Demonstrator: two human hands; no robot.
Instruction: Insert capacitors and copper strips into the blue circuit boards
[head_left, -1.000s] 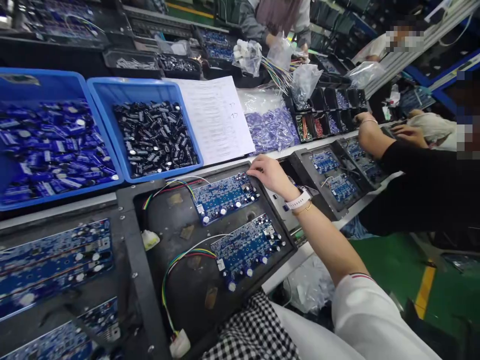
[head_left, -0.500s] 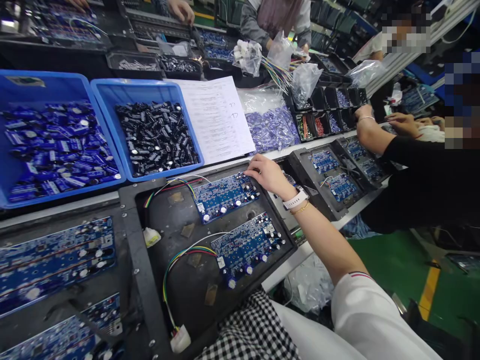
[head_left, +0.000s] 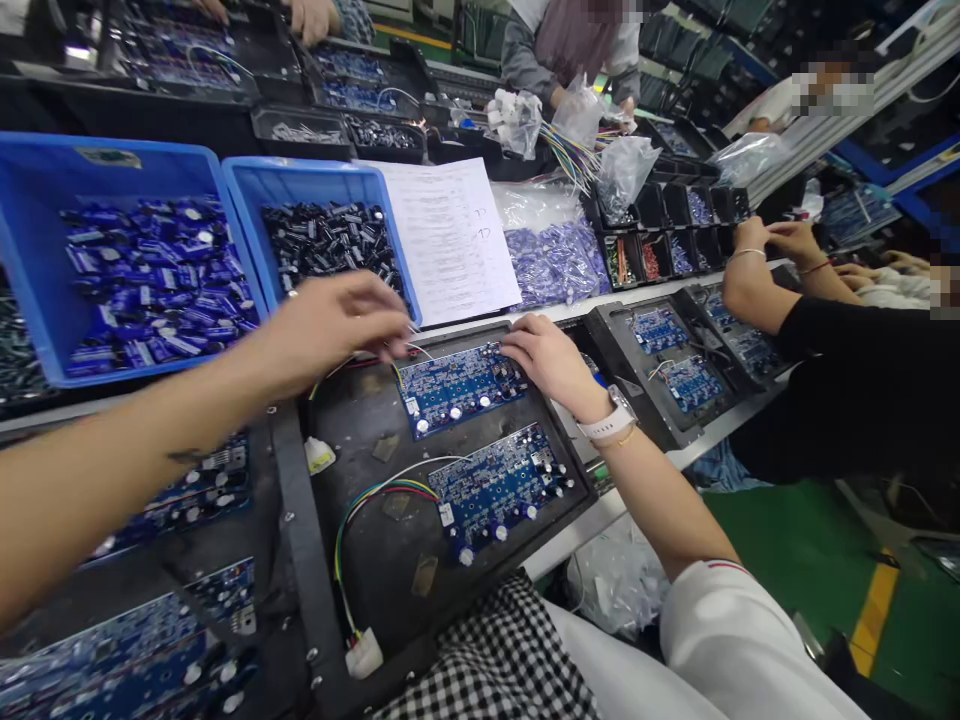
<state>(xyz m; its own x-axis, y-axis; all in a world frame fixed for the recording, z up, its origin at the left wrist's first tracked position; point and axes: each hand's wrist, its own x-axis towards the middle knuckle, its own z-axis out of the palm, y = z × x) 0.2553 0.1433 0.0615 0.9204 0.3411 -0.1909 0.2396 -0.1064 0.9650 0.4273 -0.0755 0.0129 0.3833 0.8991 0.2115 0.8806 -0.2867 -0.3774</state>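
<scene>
My left hand is over the black tray's back edge, in front of the blue bins. Its fingers are drawn together and blurred; whatever they may hold cannot be made out. My right hand rests at the right end of the upper blue circuit board, fingertips closed at its back corner, hiding what is between them. Below it in the tray lies a second circuit board, with coloured wires running to a white connector. Another white connector lies at the tray's left side.
Behind stand a blue bin of blue capacitors and another bin of black capacitors. A paper sheet and a bag of purple parts adjoin. Co-workers' hands are at right; more board trays flank mine.
My left hand and forearm have come into view from the left, reaching over the tray's back edge. My right hand stays at the upper board's corner. The camera view has shifted slightly.
</scene>
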